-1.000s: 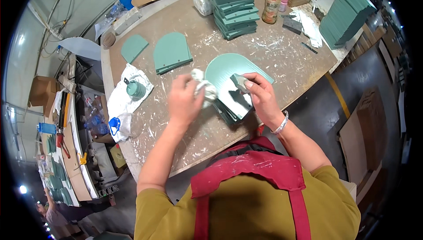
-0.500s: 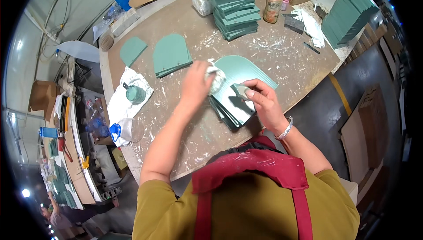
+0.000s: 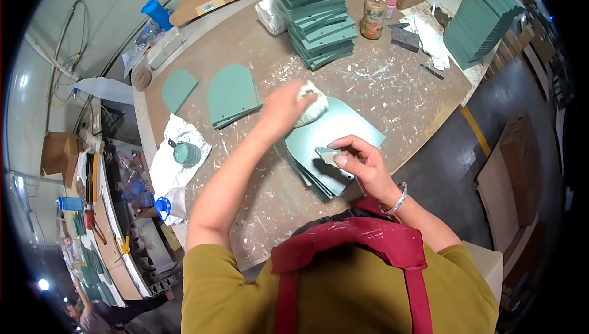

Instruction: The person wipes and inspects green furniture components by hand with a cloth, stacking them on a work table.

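A small stack of green round-topped panels [image 3: 353,126] lies on the brown worktable in front of me, its top face shiny. My left hand [image 3: 286,111] is closed on a crumpled white cloth [image 3: 315,106], which rests against the upper left edge of the top panel. Over the lower part of that panel, my right hand [image 3: 363,163] pinches a small flat grey-green piece [image 3: 327,154] between thumb and fingers; its exact kind is unclear. To the left lie another few green panels [image 3: 233,95] and a smaller green panel [image 3: 178,90].
Tall stacks of green panels [image 3: 316,18] [image 3: 481,21] stand at the back and far right. Near them are a glass bottle [image 3: 373,15], a pink bottle [image 3: 390,5] and a dark block [image 3: 405,38]. A green jar [image 3: 186,154] sits on a white cloth [image 3: 164,171] at left.
My left hand and the cloth have shifted right along the top panel's curved edge. My right hand still pinches the small piece over the panel. The whole view has tilted slightly.
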